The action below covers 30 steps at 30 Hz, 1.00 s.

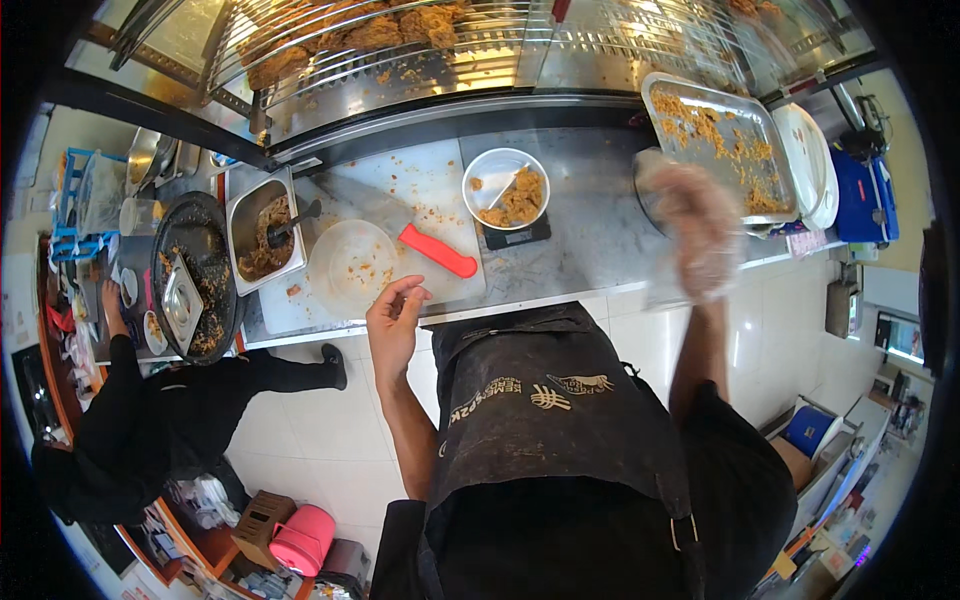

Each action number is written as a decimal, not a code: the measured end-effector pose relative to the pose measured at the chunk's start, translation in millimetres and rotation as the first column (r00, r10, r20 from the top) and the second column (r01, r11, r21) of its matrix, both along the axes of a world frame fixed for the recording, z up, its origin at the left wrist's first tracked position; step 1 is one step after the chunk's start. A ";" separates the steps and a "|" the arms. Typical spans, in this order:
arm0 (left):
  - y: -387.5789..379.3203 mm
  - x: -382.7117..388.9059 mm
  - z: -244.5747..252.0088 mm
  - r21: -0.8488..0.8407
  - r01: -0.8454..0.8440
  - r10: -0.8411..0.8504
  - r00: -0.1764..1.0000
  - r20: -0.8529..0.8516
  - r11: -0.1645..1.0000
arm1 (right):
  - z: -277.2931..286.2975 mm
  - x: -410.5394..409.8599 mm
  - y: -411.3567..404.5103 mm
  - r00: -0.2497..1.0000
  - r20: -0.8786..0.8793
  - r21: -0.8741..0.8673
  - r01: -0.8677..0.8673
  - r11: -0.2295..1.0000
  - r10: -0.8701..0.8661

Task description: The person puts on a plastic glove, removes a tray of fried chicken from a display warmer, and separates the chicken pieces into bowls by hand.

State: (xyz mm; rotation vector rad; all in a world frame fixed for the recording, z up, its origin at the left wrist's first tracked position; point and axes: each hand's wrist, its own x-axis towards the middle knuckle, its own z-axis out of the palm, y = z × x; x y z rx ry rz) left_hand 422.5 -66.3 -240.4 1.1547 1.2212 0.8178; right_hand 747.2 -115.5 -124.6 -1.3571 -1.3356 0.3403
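My bare left hand (397, 315) hovers at the counter's front edge with its fingers curled and nothing visible in it. Just beyond it, a knife with a red handle (439, 251) lies on a white cutting board (427, 176) strewn with crumbs, beside a translucent round lid or dish (352, 262). A white bowl (480, 165) with pieces of fried food (525, 199) stands on a small black scale (517, 236). My right hand (697, 217), in a clear plastic glove, is motion-blurred near a metal tray (787, 172) of crumbs; whether it holds anything cannot be told.
A metal container (300, 255) holds brown food and a black utensil. Left of it, a dark round tray (206, 300) carries a metal lid (182, 304). A glass display case with fried chicken (367, 34) on racks borders the counter's back. A co-worker in black (172, 405) stands at the left.
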 end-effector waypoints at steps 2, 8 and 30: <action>-0.2 -2.9 2.0 -0.013 0.009 -0.009 1.000 -0.005 1.000 | 25.5 36.9 -9.8 0.934 0.202 -0.063 0.312 0.948 -0.294; 23.7 32.1 -9.2 0.006 0.133 -0.133 0.991 -0.035 0.991 | 15.7 137.4 -33.0 0.575 0.731 -0.094 0.618 0.780 -0.367; 74.1 84.8 -41.9 0.301 0.126 0.015 0.905 -0.424 0.945 | -145.8 -52.3 69.1 0.983 -0.092 -0.661 0.061 0.748 -0.161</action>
